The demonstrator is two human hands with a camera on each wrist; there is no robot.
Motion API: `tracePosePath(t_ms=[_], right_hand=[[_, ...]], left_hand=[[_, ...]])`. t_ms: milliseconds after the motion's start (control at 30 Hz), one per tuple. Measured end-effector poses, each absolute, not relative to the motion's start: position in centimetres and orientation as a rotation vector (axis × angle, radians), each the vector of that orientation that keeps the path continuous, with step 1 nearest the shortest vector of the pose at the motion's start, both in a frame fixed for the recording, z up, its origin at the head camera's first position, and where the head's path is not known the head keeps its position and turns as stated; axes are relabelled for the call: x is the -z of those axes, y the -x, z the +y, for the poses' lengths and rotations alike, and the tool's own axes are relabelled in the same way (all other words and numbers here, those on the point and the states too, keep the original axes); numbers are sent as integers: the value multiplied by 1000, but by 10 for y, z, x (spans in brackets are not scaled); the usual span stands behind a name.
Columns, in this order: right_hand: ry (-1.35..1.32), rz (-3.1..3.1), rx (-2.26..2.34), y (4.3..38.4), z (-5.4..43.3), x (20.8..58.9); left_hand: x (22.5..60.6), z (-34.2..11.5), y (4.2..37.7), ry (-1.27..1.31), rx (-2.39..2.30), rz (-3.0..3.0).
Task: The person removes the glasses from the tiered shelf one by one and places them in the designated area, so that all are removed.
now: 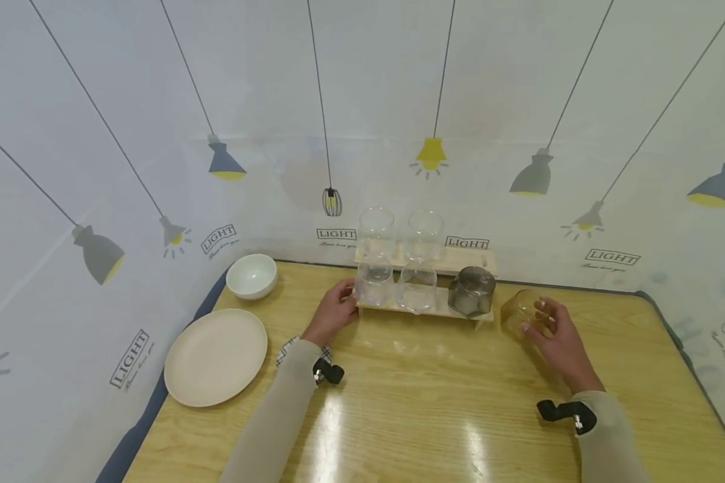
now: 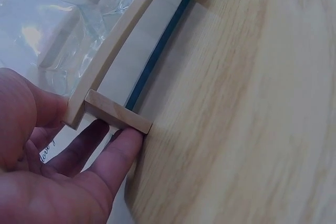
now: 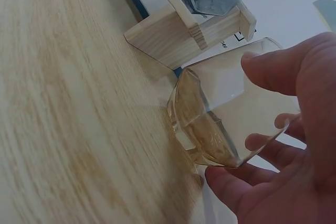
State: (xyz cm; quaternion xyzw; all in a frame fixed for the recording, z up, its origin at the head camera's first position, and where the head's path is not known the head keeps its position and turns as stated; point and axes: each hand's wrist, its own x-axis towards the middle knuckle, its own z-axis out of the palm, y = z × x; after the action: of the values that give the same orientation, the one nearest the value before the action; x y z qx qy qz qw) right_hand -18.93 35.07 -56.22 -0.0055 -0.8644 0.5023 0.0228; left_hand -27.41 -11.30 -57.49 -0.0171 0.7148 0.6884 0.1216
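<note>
A two-tier wooden rack (image 1: 453,308) stands by the back wall. Its left end is gripped by my left hand (image 1: 336,312), the thumb (image 2: 50,109) at the shelf's end and the fingers by the side leg. Clear glasses stand on both tiers, among them one clear glass (image 1: 417,288) on the lower tier. A grey glass (image 1: 471,293) sits at that tier's right end. Right of the rack, my right hand (image 1: 562,339) holds an amber faceted glass (image 3: 205,114) between thumb and fingers. The glass is tilted in the right wrist view; I cannot tell whether its base touches the table.
At the left of the wooden table (image 1: 399,402) lie a large cream plate (image 1: 216,357) and a white bowl (image 1: 252,276) behind it. A piece of checked cloth (image 1: 288,349) shows beside the left wrist. A lamp-patterned wall covering (image 1: 374,100) encloses the back and sides.
</note>
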Motion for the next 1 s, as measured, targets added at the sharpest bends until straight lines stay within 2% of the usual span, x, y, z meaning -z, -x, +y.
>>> tracePosePath(t_ms=[367, 733, 1000], right_hand=[[66, -2722, -1525, 188, 358, 556], [42, -2602, -1395, 184, 349, 514], [0, -2527, -1343, 191, 322, 484]], left_hand=[[574, -113, 272, 47, -1996, 2086], [568, -114, 270, 60, -1992, 2070], [569, -114, 270, 45, -1993, 2080]])
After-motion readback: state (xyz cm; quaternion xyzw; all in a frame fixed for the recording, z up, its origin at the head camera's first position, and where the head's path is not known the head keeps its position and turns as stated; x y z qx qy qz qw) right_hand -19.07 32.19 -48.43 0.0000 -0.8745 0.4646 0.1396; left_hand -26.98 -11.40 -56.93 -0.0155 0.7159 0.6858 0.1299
